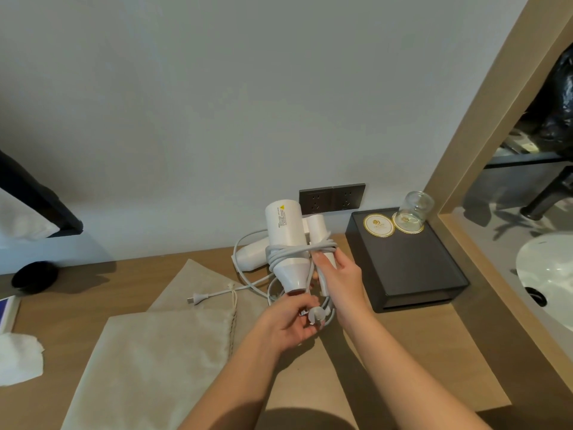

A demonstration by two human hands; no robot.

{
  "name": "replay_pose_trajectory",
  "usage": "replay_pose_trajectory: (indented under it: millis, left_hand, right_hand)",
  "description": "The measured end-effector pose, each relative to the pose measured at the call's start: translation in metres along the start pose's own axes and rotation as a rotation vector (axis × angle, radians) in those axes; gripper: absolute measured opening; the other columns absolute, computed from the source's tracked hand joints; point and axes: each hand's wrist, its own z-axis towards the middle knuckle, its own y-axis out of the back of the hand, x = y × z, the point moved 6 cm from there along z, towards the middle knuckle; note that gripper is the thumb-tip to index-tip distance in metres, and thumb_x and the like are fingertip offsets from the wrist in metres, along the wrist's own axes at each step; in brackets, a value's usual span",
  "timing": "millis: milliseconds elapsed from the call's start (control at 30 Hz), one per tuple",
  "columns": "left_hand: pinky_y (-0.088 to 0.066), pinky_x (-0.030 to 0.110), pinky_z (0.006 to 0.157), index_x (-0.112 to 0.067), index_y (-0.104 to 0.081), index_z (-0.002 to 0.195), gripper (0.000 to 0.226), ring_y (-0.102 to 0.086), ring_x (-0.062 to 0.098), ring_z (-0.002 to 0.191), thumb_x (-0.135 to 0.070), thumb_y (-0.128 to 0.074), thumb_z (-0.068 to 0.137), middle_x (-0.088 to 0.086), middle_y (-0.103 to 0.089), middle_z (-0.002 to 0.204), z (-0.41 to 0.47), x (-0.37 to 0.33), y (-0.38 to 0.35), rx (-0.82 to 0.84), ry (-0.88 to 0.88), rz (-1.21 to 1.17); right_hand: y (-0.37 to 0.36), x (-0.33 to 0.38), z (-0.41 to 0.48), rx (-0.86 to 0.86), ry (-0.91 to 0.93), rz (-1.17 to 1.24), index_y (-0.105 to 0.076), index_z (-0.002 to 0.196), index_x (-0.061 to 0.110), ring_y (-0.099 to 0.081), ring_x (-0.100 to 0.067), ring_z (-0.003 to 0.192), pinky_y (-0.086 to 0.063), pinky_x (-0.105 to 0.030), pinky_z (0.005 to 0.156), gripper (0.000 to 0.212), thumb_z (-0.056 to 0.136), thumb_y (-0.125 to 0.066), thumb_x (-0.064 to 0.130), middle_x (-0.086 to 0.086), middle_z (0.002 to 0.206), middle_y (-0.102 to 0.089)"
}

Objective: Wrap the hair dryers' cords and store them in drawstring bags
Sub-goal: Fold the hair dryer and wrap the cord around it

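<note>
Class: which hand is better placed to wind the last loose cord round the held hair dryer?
The left hand, probably: it already pinches the plug end of the cord, while the right hand grips the hair dryer.

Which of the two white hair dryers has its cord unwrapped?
The hair dryer lying on the wooden desk: its cord trails loose to a plug on the beige cloth bag. The one gripped by the right hand has cord coiled round it.

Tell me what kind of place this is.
Probably a hotel room: an upturned glass on a black tray, a washbasin beside the counter, and a hair dryer with drawstring bags.
</note>
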Motion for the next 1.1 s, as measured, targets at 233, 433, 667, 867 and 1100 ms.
replay_pose_trajectory:
  millis: [233,433,667,867,1100]
  left_hand:
    - [-0.060,0.043,0.067,-0.003,-0.055,0.115,0.048,-0.071,0.035,0.088,0.019,-0.055,0.073,0.026,-0.065,0.105,-0.009,-0.008,-0.001,0.095,0.036,-0.031]
    - [-0.061,0.039,0.074,0.001,-0.055,0.117,0.037,-0.068,0.034,0.085,0.012,-0.056,0.081,0.031,-0.063,0.111,-0.008,-0.017,0.009,0.111,0.046,0.098]
    - [-0.060,0.028,0.066,0.007,-0.063,0.110,0.025,-0.069,0.023,0.076,0.005,-0.056,0.086,0.024,-0.069,0.098,-0.009,-0.030,0.019,0.114,-0.013,0.339]
    - [-0.057,0.022,0.061,0.004,-0.065,0.104,0.020,-0.066,0.015,0.067,0.001,-0.049,0.093,0.022,-0.072,0.100,-0.011,-0.037,0.029,0.074,-0.085,0.555]
    - [-0.057,0.024,0.062,-0.003,-0.069,0.099,0.024,-0.060,0.012,0.061,-0.016,-0.050,0.096,0.009,-0.069,0.083,0.007,-0.011,0.040,0.003,-0.118,0.698]
  right_hand:
    - [-0.001,-0.004,0.007,-0.001,-0.031,0.015,-0.066,0.110,0.025,-0.070,-0.015,0.088,-0.057,-0.027,0.068,0.020,0.091,-0.065,0.030,0.002,0.095,-0.072]
    - [-0.003,-0.003,0.013,0.008,-0.020,0.015,-0.066,0.111,0.025,-0.069,-0.017,0.093,-0.058,-0.033,0.078,0.021,0.091,-0.066,0.028,0.001,0.099,-0.071]
    - [0.002,-0.006,0.020,-0.023,-0.005,-0.042,-0.070,0.097,0.027,-0.069,-0.022,0.090,-0.058,-0.038,0.080,0.008,0.090,-0.067,0.027,-0.001,0.091,-0.073]
    - [-0.001,-0.005,0.022,0.015,0.034,-0.131,-0.071,0.098,0.025,-0.065,-0.013,0.079,-0.051,-0.021,0.064,0.010,0.088,-0.069,0.027,0.002,0.082,-0.071]
    - [0.016,-0.040,0.019,-0.082,-0.037,-0.191,-0.069,0.095,0.029,-0.059,-0.008,0.066,-0.045,-0.018,0.054,0.010,0.086,-0.071,0.027,0.003,0.076,-0.069]
